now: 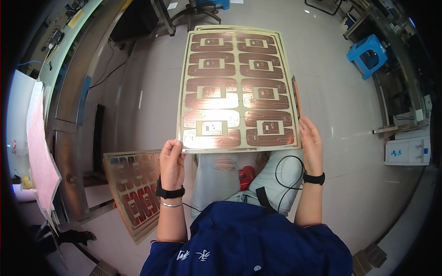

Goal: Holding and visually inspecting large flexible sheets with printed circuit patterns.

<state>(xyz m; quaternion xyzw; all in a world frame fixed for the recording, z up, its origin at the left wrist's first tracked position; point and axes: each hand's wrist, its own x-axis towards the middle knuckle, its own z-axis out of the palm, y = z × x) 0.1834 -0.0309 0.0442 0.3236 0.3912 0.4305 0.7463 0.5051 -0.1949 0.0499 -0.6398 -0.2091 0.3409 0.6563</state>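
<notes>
Coppery, the panel spreads before me: my left hand pinches its near left corner; my right hand lies straight-fingered at its right edge, grip unclear. Similar panels sit beside my left forearm; a blue stool stands farther right.

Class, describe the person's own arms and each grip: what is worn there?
The sleeves are short and dark blue. The left grip and right grip are ungloved. Each wrist wears a black wristband with a thin black cable nearby; the left also has a silver bracelet.
</notes>
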